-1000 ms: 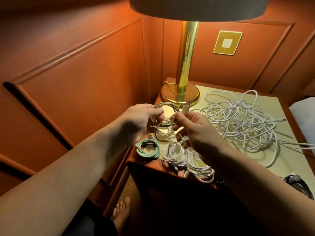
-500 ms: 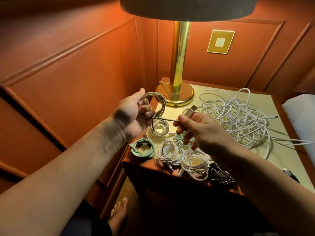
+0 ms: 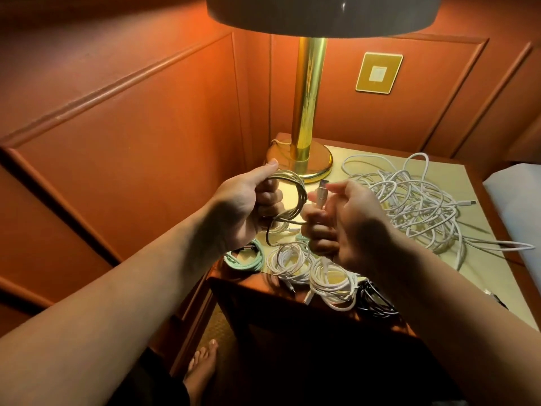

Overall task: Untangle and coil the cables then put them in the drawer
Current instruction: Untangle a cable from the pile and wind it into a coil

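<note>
1. A wooden bedside table (image 3: pixel 292 300) with a pale top stands in a corner of reddish panelled walls. A brass lamp (image 3: pixel 307 112) rises from its far left corner, with a square gold wall plate (image 3: pixel 379 73) behind it and a white bed edge (image 3: pixel 515 206) at the right. A bare foot (image 3: pixel 202 373) shows on the floor below.
2. Along the table's near edge lie four finished coils: one mint-green coil (image 3: pixel 248 259), two white coils (image 3: pixel 289 262) (image 3: pixel 332 285) and one black coil (image 3: pixel 376 300), which is partly hidden by the right forearm. One large tangle of white cable (image 3: pixel 415 206) sprawls over the right half of the top.
3. The left hand (image 3: pixel 248 206) curls round a grey coiled cable (image 3: pixel 289 197), thumb over the top of the loops, holding it in the air above the table's left side, just in front of the lamp base.
4. The right hand (image 3: pixel 345 224), just beside the left, pinches that cable's free end, its plug (image 3: pixel 322 191) standing up between thumb and fingers, the other fingers loosely bent.
</note>
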Demonstrator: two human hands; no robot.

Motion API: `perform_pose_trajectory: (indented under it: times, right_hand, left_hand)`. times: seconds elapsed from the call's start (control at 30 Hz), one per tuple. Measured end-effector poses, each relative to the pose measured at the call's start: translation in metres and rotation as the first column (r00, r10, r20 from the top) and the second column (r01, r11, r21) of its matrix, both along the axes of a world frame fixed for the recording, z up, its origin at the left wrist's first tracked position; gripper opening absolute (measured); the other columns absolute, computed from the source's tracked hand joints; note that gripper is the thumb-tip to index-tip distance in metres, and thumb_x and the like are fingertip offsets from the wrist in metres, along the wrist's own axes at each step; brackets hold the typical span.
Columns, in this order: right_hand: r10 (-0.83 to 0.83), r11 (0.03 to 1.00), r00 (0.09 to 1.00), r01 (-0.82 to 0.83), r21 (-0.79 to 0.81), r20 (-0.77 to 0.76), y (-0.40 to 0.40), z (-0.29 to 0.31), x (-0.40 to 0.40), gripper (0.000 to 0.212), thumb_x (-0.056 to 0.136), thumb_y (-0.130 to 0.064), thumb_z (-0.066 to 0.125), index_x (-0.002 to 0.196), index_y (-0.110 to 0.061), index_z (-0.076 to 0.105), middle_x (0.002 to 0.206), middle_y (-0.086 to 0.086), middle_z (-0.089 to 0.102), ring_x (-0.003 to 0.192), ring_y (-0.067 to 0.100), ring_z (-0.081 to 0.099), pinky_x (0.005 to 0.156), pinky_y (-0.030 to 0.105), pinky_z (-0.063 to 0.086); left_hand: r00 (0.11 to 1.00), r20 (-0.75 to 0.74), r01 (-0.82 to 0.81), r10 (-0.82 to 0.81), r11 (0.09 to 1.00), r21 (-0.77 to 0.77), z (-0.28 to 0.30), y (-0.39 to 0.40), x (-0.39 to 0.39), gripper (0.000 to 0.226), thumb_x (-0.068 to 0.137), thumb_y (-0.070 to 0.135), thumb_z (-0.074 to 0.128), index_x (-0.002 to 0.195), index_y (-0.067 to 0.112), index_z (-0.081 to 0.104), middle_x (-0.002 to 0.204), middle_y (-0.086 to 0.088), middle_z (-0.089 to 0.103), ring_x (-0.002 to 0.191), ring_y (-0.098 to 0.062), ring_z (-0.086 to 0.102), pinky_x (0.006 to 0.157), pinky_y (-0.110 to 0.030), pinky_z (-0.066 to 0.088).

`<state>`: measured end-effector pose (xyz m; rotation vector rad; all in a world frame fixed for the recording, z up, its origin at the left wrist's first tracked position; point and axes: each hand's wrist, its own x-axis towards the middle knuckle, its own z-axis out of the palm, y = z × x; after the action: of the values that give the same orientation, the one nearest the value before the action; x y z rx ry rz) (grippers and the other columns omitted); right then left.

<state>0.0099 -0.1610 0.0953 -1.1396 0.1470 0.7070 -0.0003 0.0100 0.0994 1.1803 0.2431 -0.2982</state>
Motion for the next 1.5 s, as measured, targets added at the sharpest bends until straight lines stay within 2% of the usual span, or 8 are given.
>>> perform_pose_trajectory:
  times: [0.1,0.23,0.4,0.53,0.7,0.83,1.03,1.5]
  right_hand:
    - [0.063,0.995,0.998,-0.063,-0.075,-0.002,-0.002,0.001,0.003,0.025,0.103,-0.027,0.034,0.083,-0.015,0.042,0.066,-0.001,0.034,0.053,0.010,0.020,0.042,0.023,0.013]
    - [0.133,0.977,0.982,-0.107,-0.187,0.135,-0.005,-0.002,0.004,0.024,0.103,-0.024,0.057,0.113,-0.003,0.065,0.078,0.001,0.057,0.050,0.004,0.037,0.040,0.017,0.027]
    - [0.181,0.973,0.980,-0.168,-0.157,0.076,-0.005,-0.006,0.003,0.027,0.101,-0.024,0.056,0.090,-0.011,0.076,0.087,0.005,0.063,0.055,0.008,0.039,0.044,0.017,0.025]
    - [0.177,0.981,0.984,-0.175,-0.080,0.020,-0.003,-0.005,0.002,0.035,0.093,-0.027,0.045,0.110,-0.004,0.064,0.109,0.015,0.061,0.065,0.014,0.048,0.050,0.023,0.041]
    - [0.259,0.965,0.954,-0.250,-0.075,0.150,-0.004,-0.003,0.001,0.054,0.081,-0.027,0.073,0.128,-0.013,0.050,0.102,0.010,0.061,0.067,0.014,0.057,0.066,0.033,0.058]
    - [0.324,0.902,0.656,0.004,-0.433,0.682,-0.008,-0.010,-0.002,0.065,0.080,-0.027,0.082,0.138,-0.028,0.053,0.100,0.007,0.066,0.069,0.018,0.070,0.067,0.049,0.065]
    - [0.256,0.861,0.478,0.283,-0.423,0.840,-0.016,-0.015,-0.001,0.030,0.082,-0.039,0.079,0.108,-0.024,0.080,0.110,-0.009,0.073,0.084,0.015,0.074,0.055,0.029,0.061]
    - [0.108,0.920,0.679,0.208,-0.331,0.726,-0.029,0.004,0.007,0.026,0.079,-0.025,0.080,0.100,-0.010,0.079,0.091,0.004,0.080,0.072,0.014,0.073,0.064,0.025,0.059]
  left_hand:
    - [0.999,-0.007,0.038,-0.038,0.999,0.002,0.001,0.004,0.001,0.053,0.107,0.043,0.044,0.058,0.023,0.035,0.056,0.006,0.024,0.049,-0.011,0.024,0.062,-0.035,0.014]
    - [0.998,-0.026,0.057,-0.054,0.994,0.089,0.001,0.002,-0.001,0.052,0.106,0.045,0.045,0.060,0.023,0.036,0.056,0.006,0.025,0.048,-0.011,0.025,0.058,-0.032,0.020]
    - [0.999,-0.024,0.050,-0.045,0.969,0.241,-0.003,0.000,-0.002,0.047,0.104,0.051,0.049,0.068,0.021,0.045,0.054,0.007,0.033,0.047,-0.010,0.033,0.053,-0.028,0.031]
    - [0.998,0.018,0.042,-0.055,0.901,0.432,-0.009,-0.001,-0.001,0.054,0.102,0.056,0.049,0.110,0.005,0.066,0.092,-0.008,0.062,0.074,-0.016,0.051,0.056,-0.022,0.042]
    - [0.993,0.062,0.067,-0.102,0.908,0.413,-0.013,-0.002,-0.003,0.033,0.106,0.045,0.049,0.106,0.013,0.055,0.084,-0.012,0.046,0.056,-0.015,0.035,0.050,-0.019,0.032]
    - [0.992,0.035,0.093,-0.124,0.876,0.472,-0.013,-0.003,-0.003,0.032,0.108,0.043,0.044,0.104,0.014,0.055,0.079,-0.010,0.047,0.070,-0.024,0.036,0.063,-0.026,0.036]
    - [0.993,0.038,0.083,-0.112,0.888,0.452,-0.013,0.001,0.001,0.044,0.109,0.042,0.044,0.071,0.020,0.041,0.056,0.007,0.033,0.052,-0.010,0.026,0.051,-0.024,0.024]
    - [0.997,0.035,0.041,-0.072,0.838,0.544,-0.002,0.013,0.012,0.046,0.107,0.046,0.045,0.068,0.022,0.043,0.053,0.009,0.036,0.046,-0.007,0.029,0.051,-0.024,0.027]
